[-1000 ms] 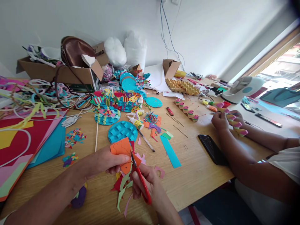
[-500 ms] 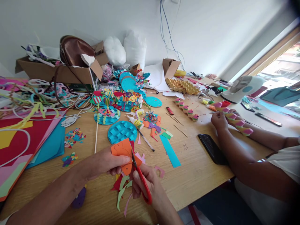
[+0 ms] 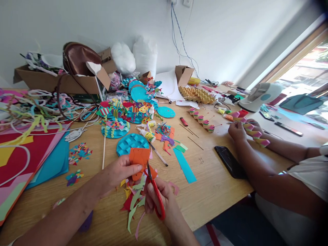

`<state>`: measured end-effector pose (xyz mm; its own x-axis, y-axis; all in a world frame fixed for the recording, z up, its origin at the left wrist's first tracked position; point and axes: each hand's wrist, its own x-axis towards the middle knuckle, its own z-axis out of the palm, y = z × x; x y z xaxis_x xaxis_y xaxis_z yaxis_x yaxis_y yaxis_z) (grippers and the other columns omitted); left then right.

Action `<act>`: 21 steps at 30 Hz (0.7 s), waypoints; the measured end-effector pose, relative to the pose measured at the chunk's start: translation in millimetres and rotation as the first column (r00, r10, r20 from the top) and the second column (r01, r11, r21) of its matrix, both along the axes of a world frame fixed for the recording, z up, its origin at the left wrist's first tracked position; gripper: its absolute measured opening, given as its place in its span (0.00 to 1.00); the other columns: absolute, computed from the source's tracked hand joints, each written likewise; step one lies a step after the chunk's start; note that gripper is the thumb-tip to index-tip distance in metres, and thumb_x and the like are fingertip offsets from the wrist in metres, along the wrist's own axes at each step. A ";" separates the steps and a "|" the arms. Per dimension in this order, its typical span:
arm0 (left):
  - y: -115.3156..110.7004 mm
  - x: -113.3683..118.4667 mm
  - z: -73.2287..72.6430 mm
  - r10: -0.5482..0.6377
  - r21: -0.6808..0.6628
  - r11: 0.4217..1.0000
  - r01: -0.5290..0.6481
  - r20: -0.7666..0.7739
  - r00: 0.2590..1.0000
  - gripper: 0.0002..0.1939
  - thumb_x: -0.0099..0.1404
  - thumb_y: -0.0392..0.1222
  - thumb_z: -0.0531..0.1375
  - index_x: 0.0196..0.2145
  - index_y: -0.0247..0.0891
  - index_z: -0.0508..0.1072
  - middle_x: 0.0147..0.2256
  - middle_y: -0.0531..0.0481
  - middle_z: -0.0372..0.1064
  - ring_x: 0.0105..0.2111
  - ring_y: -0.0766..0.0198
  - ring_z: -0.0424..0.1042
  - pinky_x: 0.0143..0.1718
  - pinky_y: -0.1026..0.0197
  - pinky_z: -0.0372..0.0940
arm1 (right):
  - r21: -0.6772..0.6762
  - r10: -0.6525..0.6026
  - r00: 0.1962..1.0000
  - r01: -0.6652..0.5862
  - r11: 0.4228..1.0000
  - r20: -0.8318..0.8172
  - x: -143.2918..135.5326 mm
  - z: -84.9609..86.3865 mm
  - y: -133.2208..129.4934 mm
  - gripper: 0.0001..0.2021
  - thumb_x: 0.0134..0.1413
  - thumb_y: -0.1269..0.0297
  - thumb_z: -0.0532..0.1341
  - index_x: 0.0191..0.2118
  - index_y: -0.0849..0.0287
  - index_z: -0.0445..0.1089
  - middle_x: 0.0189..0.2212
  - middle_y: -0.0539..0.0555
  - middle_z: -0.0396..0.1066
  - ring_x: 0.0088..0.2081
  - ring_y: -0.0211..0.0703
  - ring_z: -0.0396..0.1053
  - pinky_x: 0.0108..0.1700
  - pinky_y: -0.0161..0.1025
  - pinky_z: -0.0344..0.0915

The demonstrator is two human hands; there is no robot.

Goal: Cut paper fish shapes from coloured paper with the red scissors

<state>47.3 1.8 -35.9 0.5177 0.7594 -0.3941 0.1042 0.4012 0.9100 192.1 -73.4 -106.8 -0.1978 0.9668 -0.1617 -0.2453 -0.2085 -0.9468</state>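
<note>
My left hand (image 3: 125, 171) pinches an orange sheet of craft paper (image 3: 139, 155) that has drawn lines on it. Red-handled scissors (image 3: 156, 198) are gripped in my right hand (image 3: 161, 194), their dark blades at the right edge of the orange paper. A strip of the orange paper stands out to the right of the blades. Beneath my hands lie paper scraps (image 3: 133, 201) in green, red, yellow and pink. Just behind the orange paper is a blue woven paper disc (image 3: 132, 143).
At the right, a co-worker's hands (image 3: 238, 131) hold a pink and green scalloped strip, near a black phone (image 3: 228, 160). Glue bottles (image 3: 147, 135), a pen (image 3: 159, 153) and a blue strip (image 3: 185, 165) lie ahead. Coloured sheets (image 3: 48, 160) are stacked at left; a cardboard box (image 3: 53, 80) stands behind.
The orange paper has been turned more upright in my left hand, and its drawn fish-like end with a dot no longer shows plainly. The scissors stay at its right edge.
</note>
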 end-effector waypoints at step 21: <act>28.2 -13.7 16.3 0.100 0.368 0.928 -0.065 -0.076 0.992 0.09 0.51 0.46 0.60 0.25 0.39 0.66 0.19 0.60 0.56 0.19 0.70 0.55 0.22 0.67 0.52 | 0.147 -0.302 0.946 0.284 0.948 0.118 33.6 37.5 7.2 0.22 0.46 0.43 0.63 0.29 0.59 0.65 0.16 0.47 0.65 0.19 0.36 0.61 0.22 0.33 0.58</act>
